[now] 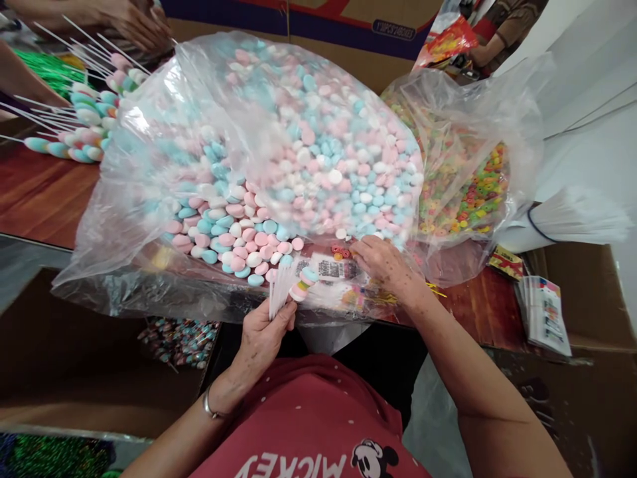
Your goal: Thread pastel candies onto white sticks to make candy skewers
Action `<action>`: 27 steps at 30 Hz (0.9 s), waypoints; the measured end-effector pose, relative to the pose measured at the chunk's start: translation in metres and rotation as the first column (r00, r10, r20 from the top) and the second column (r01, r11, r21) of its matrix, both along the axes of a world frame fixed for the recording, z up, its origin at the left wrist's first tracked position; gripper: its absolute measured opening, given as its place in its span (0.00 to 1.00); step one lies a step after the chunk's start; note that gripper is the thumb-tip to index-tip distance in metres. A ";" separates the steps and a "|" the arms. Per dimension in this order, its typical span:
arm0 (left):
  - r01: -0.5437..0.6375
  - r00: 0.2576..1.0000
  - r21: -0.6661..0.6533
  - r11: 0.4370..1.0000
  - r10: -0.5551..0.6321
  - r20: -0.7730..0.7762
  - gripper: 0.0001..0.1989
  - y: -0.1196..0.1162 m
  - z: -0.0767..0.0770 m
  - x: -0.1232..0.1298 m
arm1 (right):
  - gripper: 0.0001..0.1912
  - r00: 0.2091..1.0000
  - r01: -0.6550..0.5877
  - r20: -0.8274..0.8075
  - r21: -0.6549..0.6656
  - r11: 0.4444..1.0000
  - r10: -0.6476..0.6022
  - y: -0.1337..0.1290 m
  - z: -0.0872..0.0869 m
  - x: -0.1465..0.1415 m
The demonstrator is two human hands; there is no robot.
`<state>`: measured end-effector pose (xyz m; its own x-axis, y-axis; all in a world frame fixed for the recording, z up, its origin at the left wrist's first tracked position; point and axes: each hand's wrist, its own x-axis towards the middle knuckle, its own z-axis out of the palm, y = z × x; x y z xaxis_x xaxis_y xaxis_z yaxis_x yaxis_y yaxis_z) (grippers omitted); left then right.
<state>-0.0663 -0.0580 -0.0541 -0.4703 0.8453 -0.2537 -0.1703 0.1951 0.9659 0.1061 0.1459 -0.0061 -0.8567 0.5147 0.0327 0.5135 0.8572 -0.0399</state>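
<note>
A printed carton stood behind the red-brown table, and a big clear bag sprawled over most of the top, pink, blue and white sweets heaped at its mouth.

My left grip was closed around a bunch of thin white sticks, their long axis running away from me at the near edge. A short stack of sweets slanted beside them, away and to the right. A few red rings lay between that stack and my right grip, a little farther from me than the stack. The right was much the nearer, its bent fingers just beside them; I couldn't tell whether it pinched one.

Printed labels showed below the rings. To the right stood a bag of coloured rings, a banded bundle and some cards. At the far left, another person's hands were near more threaded sweets.
</note>
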 end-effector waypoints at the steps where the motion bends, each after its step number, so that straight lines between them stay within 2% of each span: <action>1: 0.001 1.000 0.004 1.000 -0.001 0.006 0.14 0.000 0.000 0.000 | 0.10 0.998 0.020 -0.059 -0.048 0.999 -0.023 0.002 0.000 0.000; 5: 0.000 0.999 0.024 1.000 0.000 0.038 0.15 0.003 0.004 0.000 | 0.11 0.963 0.014 -0.256 -0.249 0.968 -0.080 0.007 0.009 -0.003; 9: -0.018 0.998 0.030 0.999 0.016 0.060 0.13 0.005 0.007 0.001 | 0.10 0.962 -0.035 -0.265 -0.373 0.927 -0.070 0.001 0.011 -0.014; 15: -0.030 0.999 0.016 0.999 0.029 0.044 0.13 0.003 0.002 -0.001 | 0.10 0.972 -0.038 -0.227 -0.406 0.913 -0.061 0.002 0.002 -0.026; 21: -0.045 0.999 0.011 0.999 0.045 0.027 0.12 0.002 -0.002 -0.004 | 0.12 0.996 -0.067 -0.078 -0.356 0.932 0.042 0.004 0.006 -0.031; 27: -0.043 0.998 0.007 0.999 0.042 0.055 0.13 0.003 -0.002 -0.003 | 0.12 0.997 -0.069 -0.008 -0.312 0.948 0.070 0.003 0.006 -0.033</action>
<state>-0.0696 -0.0547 -0.0560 -0.4916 0.8269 -0.2729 -0.2305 0.1786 0.9565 0.0727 0.1486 -0.0001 -0.8908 0.4377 -0.1222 0.4532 0.8359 -0.3095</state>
